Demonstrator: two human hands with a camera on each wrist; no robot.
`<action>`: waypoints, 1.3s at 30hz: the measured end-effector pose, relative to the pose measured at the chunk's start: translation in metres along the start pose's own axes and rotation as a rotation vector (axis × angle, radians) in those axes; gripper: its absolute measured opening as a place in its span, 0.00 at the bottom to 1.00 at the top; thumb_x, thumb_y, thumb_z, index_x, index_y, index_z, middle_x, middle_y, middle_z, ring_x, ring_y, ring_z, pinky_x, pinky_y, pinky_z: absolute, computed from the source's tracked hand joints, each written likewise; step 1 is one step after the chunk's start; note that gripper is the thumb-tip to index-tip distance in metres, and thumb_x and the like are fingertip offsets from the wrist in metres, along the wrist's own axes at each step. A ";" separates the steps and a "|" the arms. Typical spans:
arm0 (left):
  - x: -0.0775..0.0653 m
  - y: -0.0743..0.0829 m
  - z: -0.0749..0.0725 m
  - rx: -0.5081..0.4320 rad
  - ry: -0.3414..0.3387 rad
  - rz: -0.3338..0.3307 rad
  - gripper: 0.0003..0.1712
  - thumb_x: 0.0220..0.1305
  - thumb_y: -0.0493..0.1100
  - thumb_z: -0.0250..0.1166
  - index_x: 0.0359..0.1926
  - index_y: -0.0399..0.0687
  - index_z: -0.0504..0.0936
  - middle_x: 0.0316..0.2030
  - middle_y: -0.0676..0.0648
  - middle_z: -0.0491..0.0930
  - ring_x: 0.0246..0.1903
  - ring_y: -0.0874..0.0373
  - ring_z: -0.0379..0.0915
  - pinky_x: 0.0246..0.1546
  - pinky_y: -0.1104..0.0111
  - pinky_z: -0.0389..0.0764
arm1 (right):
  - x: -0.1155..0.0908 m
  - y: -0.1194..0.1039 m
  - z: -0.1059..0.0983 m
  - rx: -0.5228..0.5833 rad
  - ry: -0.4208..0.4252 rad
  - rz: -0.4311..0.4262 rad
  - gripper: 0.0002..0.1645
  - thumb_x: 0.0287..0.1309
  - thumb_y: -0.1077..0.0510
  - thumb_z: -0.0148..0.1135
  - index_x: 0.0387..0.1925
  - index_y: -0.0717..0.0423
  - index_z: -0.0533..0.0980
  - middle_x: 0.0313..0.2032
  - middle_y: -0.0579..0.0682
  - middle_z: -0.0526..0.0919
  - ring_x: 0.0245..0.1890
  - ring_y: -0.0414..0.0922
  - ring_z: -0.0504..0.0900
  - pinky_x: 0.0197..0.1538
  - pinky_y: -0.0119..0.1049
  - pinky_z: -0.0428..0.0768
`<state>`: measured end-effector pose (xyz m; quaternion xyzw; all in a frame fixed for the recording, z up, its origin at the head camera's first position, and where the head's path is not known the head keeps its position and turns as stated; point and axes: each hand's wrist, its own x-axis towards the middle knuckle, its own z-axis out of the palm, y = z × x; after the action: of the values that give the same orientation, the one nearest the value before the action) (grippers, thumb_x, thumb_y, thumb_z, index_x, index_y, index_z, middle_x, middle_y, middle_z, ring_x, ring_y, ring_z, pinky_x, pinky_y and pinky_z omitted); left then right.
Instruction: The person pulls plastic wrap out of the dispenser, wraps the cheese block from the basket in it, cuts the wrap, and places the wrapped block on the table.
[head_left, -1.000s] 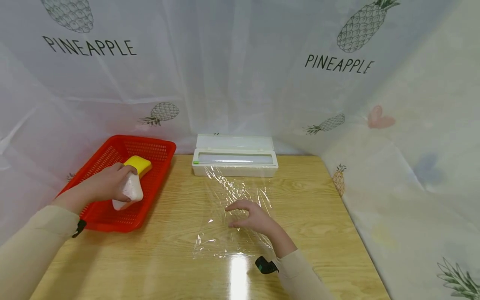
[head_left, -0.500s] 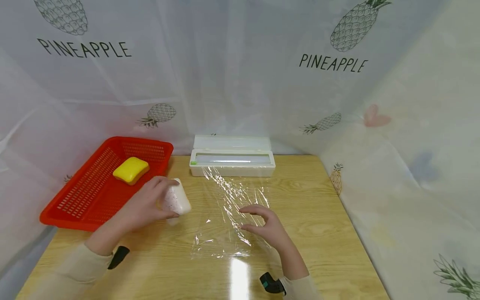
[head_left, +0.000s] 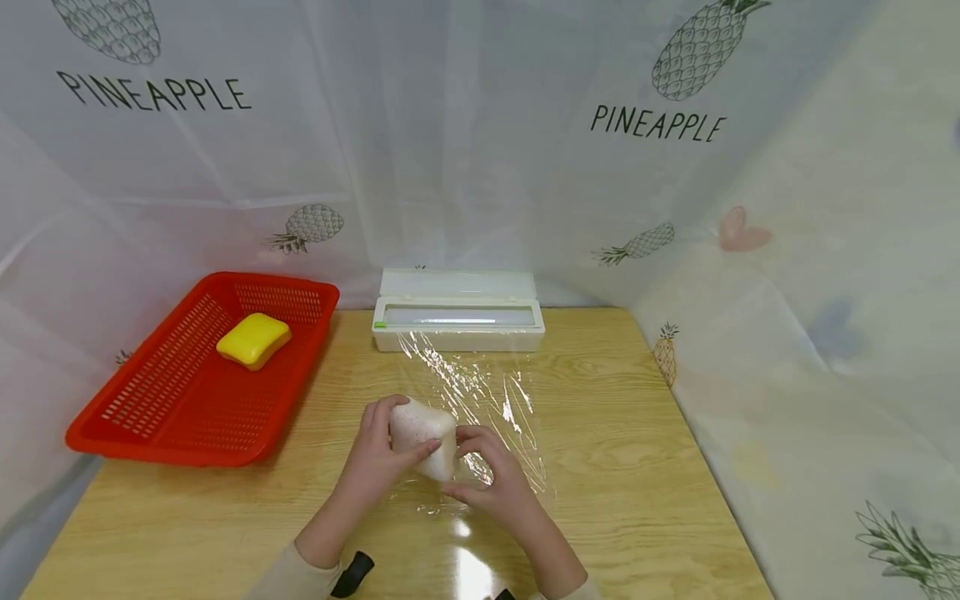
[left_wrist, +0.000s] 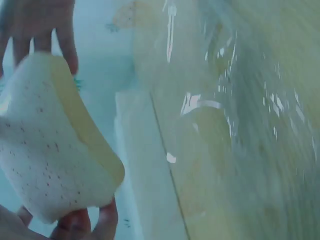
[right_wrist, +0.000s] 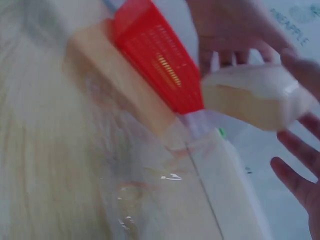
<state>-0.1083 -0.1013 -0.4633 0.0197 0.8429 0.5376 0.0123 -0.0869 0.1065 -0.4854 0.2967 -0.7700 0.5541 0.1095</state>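
Observation:
A white, speckled block [head_left: 420, 429] with a pale yellow side is in my left hand [head_left: 377, 454], held over the sheet of cling film [head_left: 517, 417]. My left thumb lies across its front face, the fingers on its far left edge. In the left wrist view the same block [left_wrist: 60, 145] shows dark dots over its broad face. My right hand [head_left: 498, 475] is at its right side, fingertips right at the edge. In the right wrist view those right fingers [right_wrist: 297, 150] are spread, with the index finger close by the block.
The film runs from a white dispenser box [head_left: 457, 340] with its lid up, at the table's back. A red perforated basket [head_left: 296, 400] stands at left with a yellow block [head_left: 253, 340] in it. Pineapple-printed cloth [head_left: 465, 167] hangs behind the wooden table [head_left: 622, 467].
My left hand has carried the white block out of the red basket, rightward to above the film. My right hand has come up beside the block. The yellow block stays in the basket.

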 end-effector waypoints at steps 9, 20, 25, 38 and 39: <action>-0.003 -0.027 0.028 -0.248 0.032 -0.092 0.45 0.46 0.35 0.79 0.64 0.30 0.67 0.52 0.38 0.74 0.46 0.46 0.75 0.47 0.63 0.80 | -0.011 0.023 0.007 0.265 0.259 0.297 0.21 0.50 0.71 0.70 0.47 0.62 0.73 0.50 0.58 0.75 0.44 0.48 0.78 0.46 0.37 0.82; 0.005 -0.058 0.063 -0.303 0.078 -0.088 0.31 0.50 0.29 0.73 0.57 0.25 0.74 0.44 0.37 0.78 0.39 0.49 0.77 0.39 0.71 0.81 | -0.016 0.054 0.009 0.146 0.408 0.520 0.18 0.54 0.72 0.67 0.49 0.68 0.79 0.49 0.60 0.76 0.50 0.58 0.77 0.47 0.33 0.81; 0.013 -0.063 0.074 -0.299 0.144 -0.093 0.29 0.49 0.28 0.74 0.53 0.25 0.77 0.41 0.38 0.80 0.34 0.54 0.77 0.35 0.73 0.81 | -0.016 0.068 0.014 0.081 0.454 0.542 0.19 0.54 0.71 0.67 0.49 0.68 0.78 0.44 0.60 0.79 0.46 0.57 0.79 0.44 0.33 0.82; 0.013 -0.077 0.087 -0.243 0.133 -0.128 0.28 0.48 0.28 0.74 0.52 0.25 0.77 0.40 0.38 0.81 0.36 0.50 0.78 0.32 0.72 0.81 | -0.023 0.078 0.020 -0.043 0.429 0.644 0.13 0.58 0.70 0.64 0.46 0.64 0.80 0.43 0.56 0.80 0.43 0.52 0.80 0.45 0.36 0.81; 0.013 -0.080 0.087 -0.242 0.130 -0.126 0.28 0.48 0.28 0.74 0.52 0.25 0.77 0.41 0.38 0.81 0.36 0.50 0.78 0.33 0.72 0.81 | -0.024 0.079 0.019 -0.040 0.416 0.649 0.13 0.58 0.69 0.63 0.46 0.64 0.80 0.43 0.56 0.80 0.44 0.52 0.80 0.46 0.36 0.81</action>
<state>-0.1188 -0.0552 -0.5723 -0.0697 0.7706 0.6334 -0.0064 -0.1101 0.1133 -0.5663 -0.0833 -0.7960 0.5930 0.0883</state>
